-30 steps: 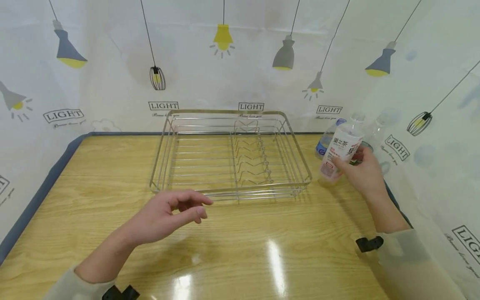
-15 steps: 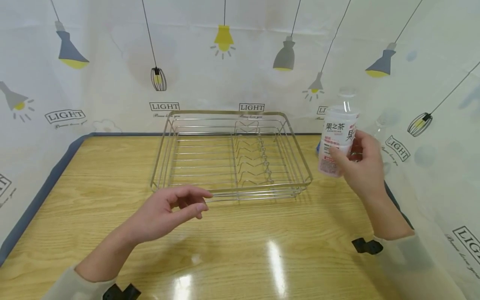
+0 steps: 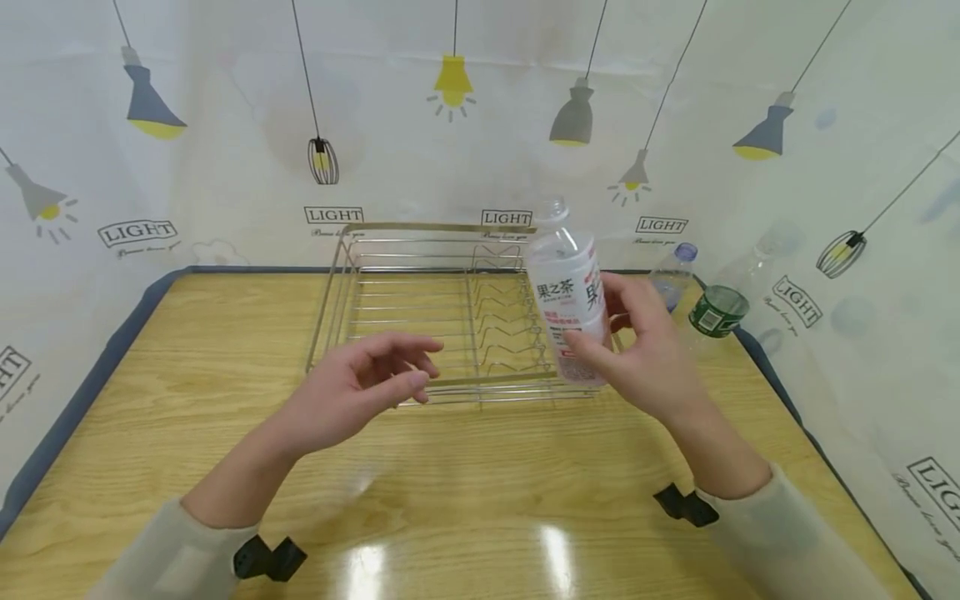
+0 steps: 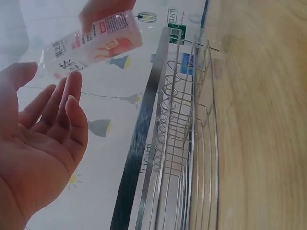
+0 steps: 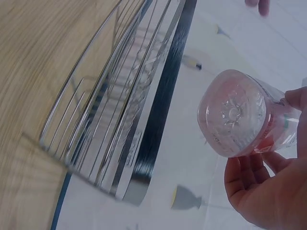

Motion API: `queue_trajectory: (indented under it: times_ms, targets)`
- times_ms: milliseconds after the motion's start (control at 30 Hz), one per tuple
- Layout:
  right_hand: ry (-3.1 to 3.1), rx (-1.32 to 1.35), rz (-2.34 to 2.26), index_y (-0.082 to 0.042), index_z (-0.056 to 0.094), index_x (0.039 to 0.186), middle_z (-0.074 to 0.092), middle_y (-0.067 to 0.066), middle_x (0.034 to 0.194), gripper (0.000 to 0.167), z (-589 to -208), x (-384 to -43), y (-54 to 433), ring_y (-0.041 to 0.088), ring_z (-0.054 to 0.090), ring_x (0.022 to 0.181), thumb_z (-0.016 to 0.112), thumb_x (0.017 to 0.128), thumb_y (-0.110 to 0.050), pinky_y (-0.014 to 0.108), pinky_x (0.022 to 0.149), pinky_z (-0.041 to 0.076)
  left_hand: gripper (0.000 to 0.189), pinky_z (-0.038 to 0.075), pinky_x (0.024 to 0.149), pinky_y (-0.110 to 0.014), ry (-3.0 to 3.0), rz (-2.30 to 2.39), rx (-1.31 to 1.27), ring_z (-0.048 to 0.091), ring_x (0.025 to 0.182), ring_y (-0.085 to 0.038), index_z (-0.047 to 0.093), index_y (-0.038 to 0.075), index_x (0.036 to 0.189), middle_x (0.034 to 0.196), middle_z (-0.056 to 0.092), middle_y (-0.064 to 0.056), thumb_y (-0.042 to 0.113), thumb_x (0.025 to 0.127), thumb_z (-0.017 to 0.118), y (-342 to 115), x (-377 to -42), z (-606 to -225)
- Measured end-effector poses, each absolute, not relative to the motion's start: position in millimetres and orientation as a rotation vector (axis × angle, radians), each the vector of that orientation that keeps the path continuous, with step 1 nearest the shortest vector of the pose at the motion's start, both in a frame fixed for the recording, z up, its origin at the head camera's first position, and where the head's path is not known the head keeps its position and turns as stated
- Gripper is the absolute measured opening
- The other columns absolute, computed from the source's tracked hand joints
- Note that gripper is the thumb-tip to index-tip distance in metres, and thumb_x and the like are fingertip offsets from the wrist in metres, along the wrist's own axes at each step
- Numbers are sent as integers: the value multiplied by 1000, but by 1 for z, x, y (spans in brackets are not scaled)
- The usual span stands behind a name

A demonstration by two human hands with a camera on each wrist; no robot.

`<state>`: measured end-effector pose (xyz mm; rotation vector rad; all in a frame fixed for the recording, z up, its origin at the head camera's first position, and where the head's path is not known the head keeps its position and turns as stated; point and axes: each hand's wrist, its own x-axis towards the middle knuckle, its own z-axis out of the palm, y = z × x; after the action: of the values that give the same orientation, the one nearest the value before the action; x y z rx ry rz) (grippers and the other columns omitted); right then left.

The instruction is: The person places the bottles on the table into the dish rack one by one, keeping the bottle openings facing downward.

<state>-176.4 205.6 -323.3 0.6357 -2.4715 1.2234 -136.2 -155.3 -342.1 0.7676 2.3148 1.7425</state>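
My right hand (image 3: pixel 652 358) grips an uncapped clear plastic drink bottle (image 3: pixel 566 300) with a white and pink label. The bottle is raised, slightly tilted, and overlaps the right end of the metal wire dish rack (image 3: pixel 420 226) in the head view. Its clear base (image 5: pixel 232 112) faces the right wrist camera, fingers and thumb curled round the side. My left hand (image 3: pixel 360 392) holds nothing; its fingers are relaxed, over the rack's front edge in the head view. In the left wrist view the left palm (image 4: pixel 43 153) shows, fingertips apart from the labelled bottle (image 4: pixel 115 36).
At the back right stand a bottle with a purple-blue cap (image 3: pixel 684 252) and a clear bottle with a green label (image 3: pixel 720 311). A wooden table (image 3: pixel 465 492) lies under everything. Lamp-printed cloth (image 3: pixel 390 125) walls the back and sides.
My right hand has lifted the bottle from beside the other bottles and carried it left to the rack's right end. The left hand has shifted slightly up and right.
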Motion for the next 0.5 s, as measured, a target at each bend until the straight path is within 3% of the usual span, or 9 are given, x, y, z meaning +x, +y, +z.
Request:
queue_trajectory:
  times_ms: [300,500]
  targets:
    - [-2517,895,1227,-11,62,147,63,5,123,63,-326,-169,170,17,51,114,88,90,-15,36,90,53,63,64,87,-33,2253,1851,694,74,105,-26,52,22,162,144,63,-8,14,104,75,-135,-160,-322]
    - [-2552,997,1233,-14,64,146,63,3,124,61,-332,-167,160,18,52,113,88,91,-19,37,90,57,66,64,83,-35,2217,1882,684,72,106,-29,51,21,160,143,59,-9,9,100,78,-125,-166,-316]
